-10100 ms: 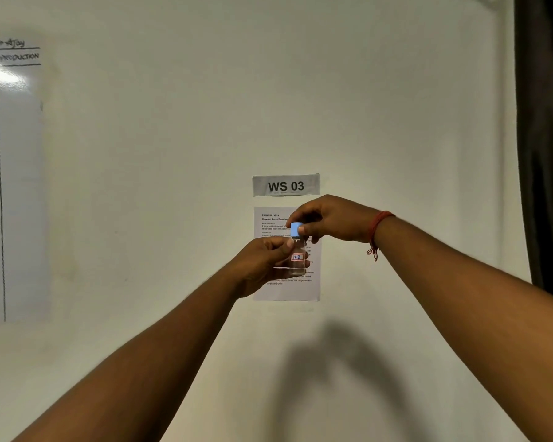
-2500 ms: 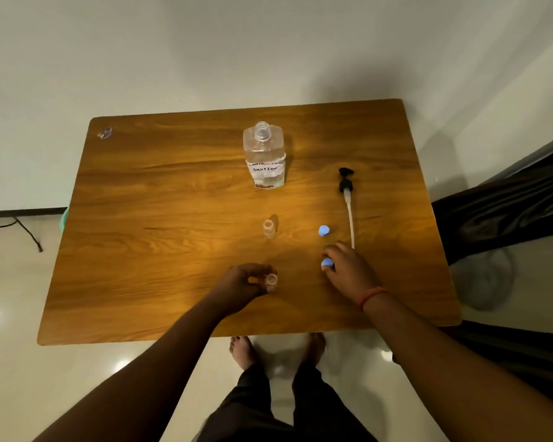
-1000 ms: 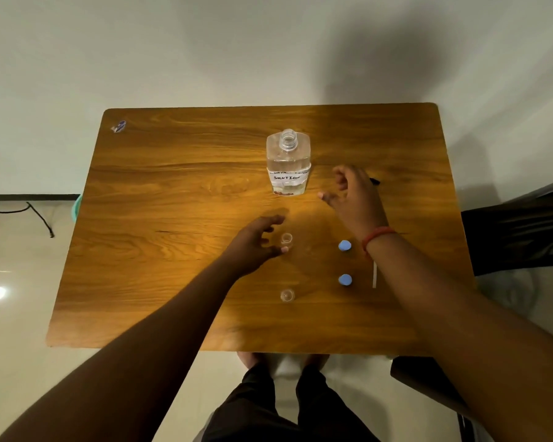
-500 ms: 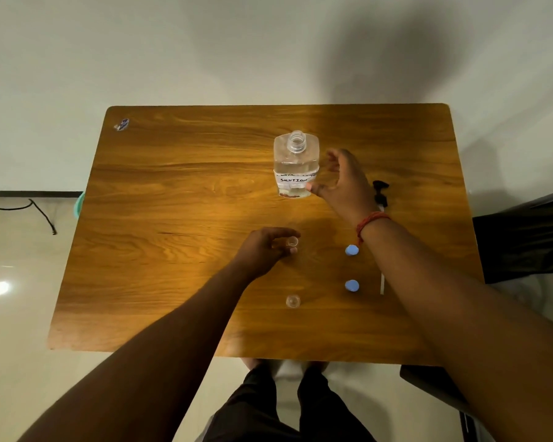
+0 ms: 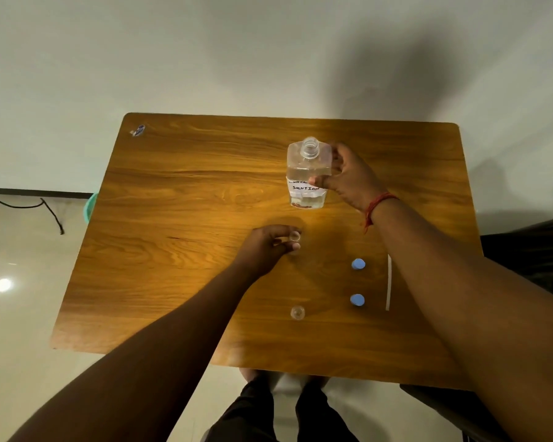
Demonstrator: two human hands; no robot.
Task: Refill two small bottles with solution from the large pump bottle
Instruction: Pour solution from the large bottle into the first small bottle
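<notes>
Pour setup: right hand (image 5: 348, 177) wrapped round open solution bottle (image 5: 307, 173), left hand (image 5: 268, 247) pinching uncapped small bottle (image 5: 295, 237). Next: lift, tilt w/ care, tiny mouth.

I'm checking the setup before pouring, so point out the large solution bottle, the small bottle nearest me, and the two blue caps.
large solution bottle (image 5: 306, 186): head view, on its white label.
near small bottle (image 5: 297, 312): head view, on its open mouth.
farther blue cap (image 5: 358, 264): head view, on its top.
nearer blue cap (image 5: 357, 300): head view, on its top.
</notes>
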